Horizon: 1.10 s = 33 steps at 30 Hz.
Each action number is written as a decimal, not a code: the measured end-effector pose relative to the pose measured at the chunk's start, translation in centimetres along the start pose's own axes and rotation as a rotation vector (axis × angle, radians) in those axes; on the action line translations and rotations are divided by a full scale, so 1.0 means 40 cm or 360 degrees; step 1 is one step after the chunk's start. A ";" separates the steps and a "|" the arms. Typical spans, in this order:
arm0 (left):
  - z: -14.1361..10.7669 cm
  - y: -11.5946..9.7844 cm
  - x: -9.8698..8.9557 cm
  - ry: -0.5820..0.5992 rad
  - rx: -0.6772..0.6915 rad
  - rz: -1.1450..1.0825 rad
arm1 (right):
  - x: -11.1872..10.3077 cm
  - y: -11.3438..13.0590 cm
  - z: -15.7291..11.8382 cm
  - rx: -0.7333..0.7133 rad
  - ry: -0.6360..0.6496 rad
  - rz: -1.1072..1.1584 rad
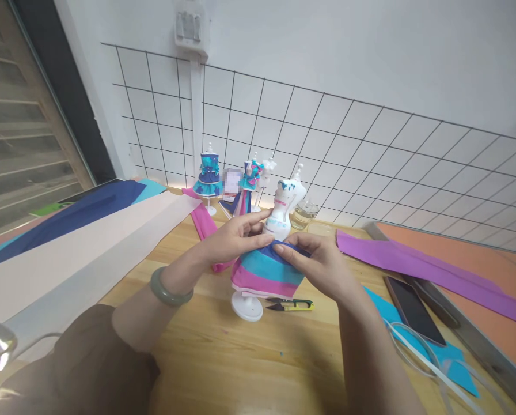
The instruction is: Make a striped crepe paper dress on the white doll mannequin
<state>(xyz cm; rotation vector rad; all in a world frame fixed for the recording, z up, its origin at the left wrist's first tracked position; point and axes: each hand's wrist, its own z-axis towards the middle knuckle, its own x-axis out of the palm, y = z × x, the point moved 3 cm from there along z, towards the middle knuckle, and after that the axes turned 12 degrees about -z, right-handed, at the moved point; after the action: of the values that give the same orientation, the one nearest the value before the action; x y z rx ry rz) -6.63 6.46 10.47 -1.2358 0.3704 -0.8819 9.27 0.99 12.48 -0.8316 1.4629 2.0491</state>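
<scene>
1. Blue, turquoise and pink striped fabric skirt (269, 270) surrounds the white miniature dress form (281, 204) above the pale wooden tabletop (223, 369).
2. Our left grip (237, 235) and right grip (321, 256) are both clamped on its upper edge.

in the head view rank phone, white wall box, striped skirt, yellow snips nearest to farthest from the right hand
1. striped skirt, touching the right hand
2. yellow snips, on the table beneath
3. phone, off to the right
4. white wall box, high at the back
</scene>
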 end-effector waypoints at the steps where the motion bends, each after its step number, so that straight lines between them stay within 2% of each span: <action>1: 0.000 0.000 -0.001 -0.0015 -0.0005 0.0004 | 0.001 0.000 0.001 0.0000 -0.0029 -0.0026; 9: 0.002 -0.012 0.009 0.0065 0.0025 -0.0070 | 0.007 0.001 0.004 0.0014 -0.0134 -0.0138; 14: 0.003 -0.008 0.008 0.0031 0.0064 -0.0038 | 0.009 0.008 0.003 0.0026 -0.0163 -0.0181; 21: 0.001 -0.008 0.010 0.0109 0.0002 -0.0060 | 0.007 0.007 0.002 0.0038 -0.0170 -0.0188; 28: 0.001 -0.006 0.010 0.0041 0.0070 0.0083 | 0.009 0.008 0.003 0.0055 -0.0166 -0.0215; 33: 0.004 -0.002 0.010 0.0081 0.0068 -0.0013 | 0.010 0.009 0.004 0.0057 -0.0170 -0.0242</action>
<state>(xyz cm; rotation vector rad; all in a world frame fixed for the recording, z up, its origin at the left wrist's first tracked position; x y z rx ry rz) -6.29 6.27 10.66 -1.1781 0.3860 -0.9253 8.73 1.06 12.47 -0.7814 1.3330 1.9194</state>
